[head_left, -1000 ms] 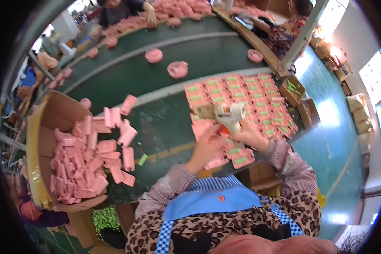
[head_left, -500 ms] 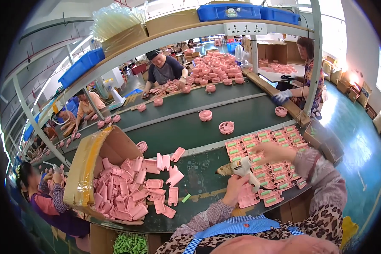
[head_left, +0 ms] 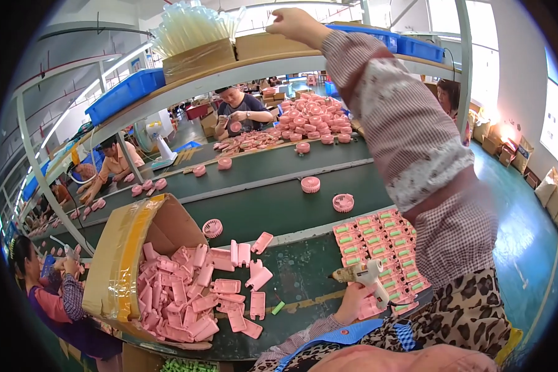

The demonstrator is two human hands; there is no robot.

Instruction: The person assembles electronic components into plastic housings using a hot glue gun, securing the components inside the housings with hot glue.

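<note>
My left hand [head_left: 354, 302] is wrapped round the handle of a white glue gun [head_left: 369, 273], its nozzle aimed left above the dark green bench. Beside and under the gun lie rows of pink plastic shells [head_left: 372, 238] fitted with green battery cells. Raised high over the shelf, my right hand [head_left: 296, 26] has its fingers curled together, and nothing shows in them. To its left, apart from it, a bundle of clear glue sticks [head_left: 195, 30] stands in a cardboard box [head_left: 199, 61]. My right sleeve hides part of the rows and the shelf.
A tipped cardboard box [head_left: 115, 266] spills loose pink shells [head_left: 180, 291] onto the bench. One green cell [head_left: 278, 307] lies near them. Round pink fan parts [head_left: 310, 184] rest on the belt [head_left: 260, 208]. Blue bins [head_left: 127, 96] line the shelf; several co-workers sit around.
My right hand has risen from the shell rows to above the shelf. My left hand still holds the glue gun, now slightly lower. The view has shifted a little.
</note>
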